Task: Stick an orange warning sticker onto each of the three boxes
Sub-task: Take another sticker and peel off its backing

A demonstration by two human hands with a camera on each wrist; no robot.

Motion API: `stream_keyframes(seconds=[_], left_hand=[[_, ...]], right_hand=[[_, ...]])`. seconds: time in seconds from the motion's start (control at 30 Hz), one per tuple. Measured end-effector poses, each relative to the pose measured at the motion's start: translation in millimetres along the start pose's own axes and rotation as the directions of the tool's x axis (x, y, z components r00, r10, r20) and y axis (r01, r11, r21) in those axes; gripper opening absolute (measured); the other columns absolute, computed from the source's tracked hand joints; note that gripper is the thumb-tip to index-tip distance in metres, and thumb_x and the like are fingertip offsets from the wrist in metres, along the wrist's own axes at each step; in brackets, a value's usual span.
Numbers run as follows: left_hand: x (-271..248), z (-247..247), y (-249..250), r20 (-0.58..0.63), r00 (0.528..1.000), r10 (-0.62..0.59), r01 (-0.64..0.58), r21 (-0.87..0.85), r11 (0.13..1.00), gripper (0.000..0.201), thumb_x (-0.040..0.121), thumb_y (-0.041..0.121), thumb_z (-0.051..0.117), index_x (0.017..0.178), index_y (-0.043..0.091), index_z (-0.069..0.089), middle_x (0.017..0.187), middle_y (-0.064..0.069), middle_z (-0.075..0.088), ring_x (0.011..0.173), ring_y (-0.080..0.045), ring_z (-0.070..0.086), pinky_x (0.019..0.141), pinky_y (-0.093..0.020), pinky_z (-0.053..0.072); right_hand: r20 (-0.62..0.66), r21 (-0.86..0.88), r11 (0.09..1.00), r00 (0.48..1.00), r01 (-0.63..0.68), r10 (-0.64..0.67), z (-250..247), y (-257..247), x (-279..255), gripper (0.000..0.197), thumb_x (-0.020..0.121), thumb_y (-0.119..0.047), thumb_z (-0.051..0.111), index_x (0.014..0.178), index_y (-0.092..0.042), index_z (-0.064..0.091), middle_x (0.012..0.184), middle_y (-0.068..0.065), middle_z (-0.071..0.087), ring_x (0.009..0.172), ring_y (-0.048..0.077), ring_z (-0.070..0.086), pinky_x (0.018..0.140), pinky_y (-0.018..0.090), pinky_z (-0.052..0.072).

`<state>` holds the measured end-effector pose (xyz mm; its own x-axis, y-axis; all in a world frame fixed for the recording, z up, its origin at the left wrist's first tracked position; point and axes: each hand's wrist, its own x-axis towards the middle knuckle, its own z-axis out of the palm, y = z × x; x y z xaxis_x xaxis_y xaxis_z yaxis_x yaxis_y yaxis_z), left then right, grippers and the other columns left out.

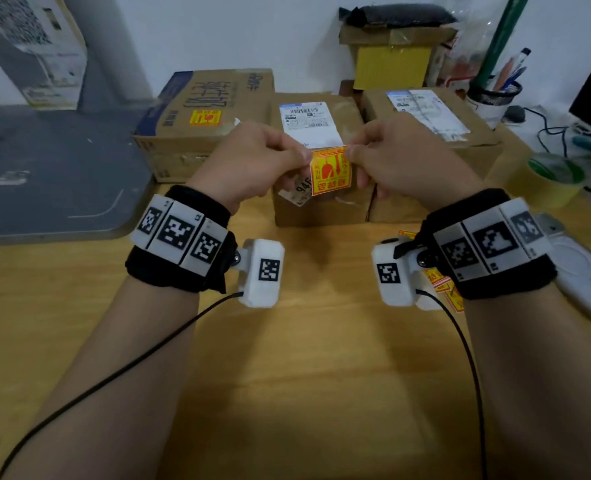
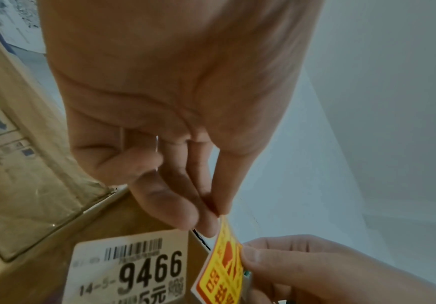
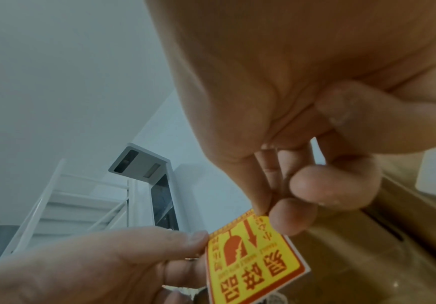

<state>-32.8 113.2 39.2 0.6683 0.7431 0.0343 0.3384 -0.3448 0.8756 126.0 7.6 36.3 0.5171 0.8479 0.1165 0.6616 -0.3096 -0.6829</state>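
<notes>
Three cardboard boxes stand in a row at the back of the wooden table. The left box point(image 1: 197, 133) bears an orange sticker point(image 1: 206, 118) on top. In front of the middle box point(image 1: 318, 209) hangs another orange warning sticker point(image 1: 331, 172) with its printed side toward me. My left hand point(image 1: 302, 155) pinches its upper left corner and my right hand point(image 1: 351, 152) pinches its upper right corner. The left wrist view shows the left hand point(image 2: 216, 214) pinching the sticker point(image 2: 224, 267) above the "9466" label point(image 2: 133, 271). The right wrist view shows the right hand point(image 3: 266, 214) on the sticker point(image 3: 253, 261). The right box point(image 1: 432, 133) shows only a shipping label.
More orange stickers point(image 1: 439, 282) lie on the table under my right wrist, beside a white flat device point(image 1: 585, 271). A tape roll point(image 1: 550, 178), a pen cup point(image 1: 495, 95) and cables sit at the right. A grey mat point(image 1: 45, 168) covers the left side.
</notes>
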Motion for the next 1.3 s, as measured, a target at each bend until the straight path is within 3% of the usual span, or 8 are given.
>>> stream_keyframes(seconds=[0.2, 0.3, 0.4, 0.5, 0.67, 0.9, 1.07, 1.3], left_hand=[[3.0, 1.2, 2.6, -0.088, 0.996, 0.011, -0.015, -0.046, 0.999, 0.006, 0.091, 0.025, 0.067, 0.092, 0.02, 0.071, 0.08, 0.005, 0.07, 0.051, -0.001, 0.056, 0.038, -0.014, 0.036], [2.1, 3.8, 4.7, -0.097, 0.994, 0.051, -0.058, -0.066, 0.996, 0.015, 0.092, 0.018, 0.067, 0.105, 0.01, 0.07, 0.074, 0.004, 0.061, 0.047, 0.006, 0.055, 0.039, -0.008, 0.036], [1.8, 4.0, 5.6, -0.143, 0.986, 0.088, -0.097, -0.055, 0.994, 0.01, 0.091, 0.012, 0.067, 0.1, 0.009, 0.07, 0.075, 0.003, 0.064, 0.048, 0.009, 0.058, 0.043, -0.006, 0.039], [5.4, 2.8, 1.6, -0.208, 0.972, 0.11, -0.115, -0.011, 0.993, 0.012, 0.086, 0.016, 0.072, 0.097, 0.017, 0.067, 0.085, 0.002, 0.067, 0.068, 0.002, 0.063, 0.062, -0.018, 0.051], [5.4, 5.5, 2.8, -0.253, 0.952, 0.171, -0.181, -0.016, 0.983, 0.018, 0.083, 0.01, 0.072, 0.086, 0.022, 0.061, 0.078, 0.008, 0.059, 0.067, 0.001, 0.056, 0.063, -0.016, 0.047], [0.3, 9.6, 8.2, -0.183, 0.969, 0.168, -0.183, -0.068, 0.981, 0.007, 0.09, 0.022, 0.066, 0.093, 0.023, 0.073, 0.085, 0.007, 0.069, 0.073, -0.008, 0.068, 0.047, -0.015, 0.046], [-0.1, 8.0, 6.0, -0.167, 0.968, 0.186, -0.204, -0.097, 0.974, 0.009, 0.09, 0.021, 0.067, 0.095, 0.02, 0.075, 0.088, 0.001, 0.073, 0.079, -0.014, 0.072, 0.049, -0.019, 0.05], [0.0, 8.5, 6.7, -0.144, 0.975, 0.17, -0.185, -0.097, 0.978, 0.011, 0.092, 0.02, 0.064, 0.095, 0.023, 0.074, 0.088, 0.002, 0.076, 0.077, -0.007, 0.07, 0.05, -0.019, 0.05]], right_hand=[[-0.125, 0.148, 0.987, 0.991, 0.066, -0.047, 3.1, -5.5, 0.0, 0.023, 0.099, -0.024, 0.059, 0.077, -0.02, 0.066, 0.071, 0.005, 0.07, 0.032, 0.004, 0.045, 0.035, 0.016, 0.036], [-0.064, 0.287, 0.957, 0.997, 0.049, -0.032, 7.5, -8.4, -2.0, 0.023, 0.101, -0.021, 0.059, 0.078, -0.022, 0.062, 0.07, -0.001, 0.072, 0.035, 0.01, 0.05, 0.033, 0.019, 0.033], [-0.001, 0.339, 0.941, 1.0, 0.025, -0.027, 8.0, -7.4, -3.6, 0.015, 0.099, -0.019, 0.063, 0.084, -0.019, 0.065, 0.068, -0.001, 0.074, 0.036, 0.012, 0.053, 0.033, 0.021, 0.035], [0.008, 0.375, 0.927, 1.0, 0.016, -0.02, 6.5, -5.5, -4.5, 0.012, 0.097, -0.018, 0.068, 0.085, -0.016, 0.067, 0.065, -0.002, 0.072, 0.036, 0.011, 0.052, 0.033, 0.021, 0.037], [-0.008, 0.484, 0.875, 1.0, 0.003, 0.001, 9.5, -8.1, -5.1, 0.013, 0.094, -0.016, 0.072, 0.084, -0.015, 0.065, 0.083, 0.006, 0.077, 0.044, 0.019, 0.063, 0.036, 0.024, 0.046], [-0.011, 0.58, 0.815, 1.0, 0.005, 0.002, 14.6, -14.0, -10.2, 0.016, 0.09, -0.009, 0.074, 0.104, -0.003, 0.07, 0.087, 0.012, 0.08, 0.049, 0.029, 0.07, 0.06, 0.055, 0.059], [0.018, 0.595, 0.804, 1.0, 0.001, -0.015, 13.0, -11.5, -12.7, 0.019, 0.092, -0.014, 0.075, 0.109, -0.005, 0.072, 0.091, 0.011, 0.081, 0.052, 0.028, 0.072, 0.054, 0.039, 0.061], [0.029, 0.605, 0.796, 0.999, 0.018, -0.045, 10.2, -10.5, -12.8, 0.009, 0.095, -0.013, 0.07, 0.101, -0.008, 0.074, 0.089, 0.01, 0.081, 0.051, 0.027, 0.071, 0.05, 0.035, 0.058]])
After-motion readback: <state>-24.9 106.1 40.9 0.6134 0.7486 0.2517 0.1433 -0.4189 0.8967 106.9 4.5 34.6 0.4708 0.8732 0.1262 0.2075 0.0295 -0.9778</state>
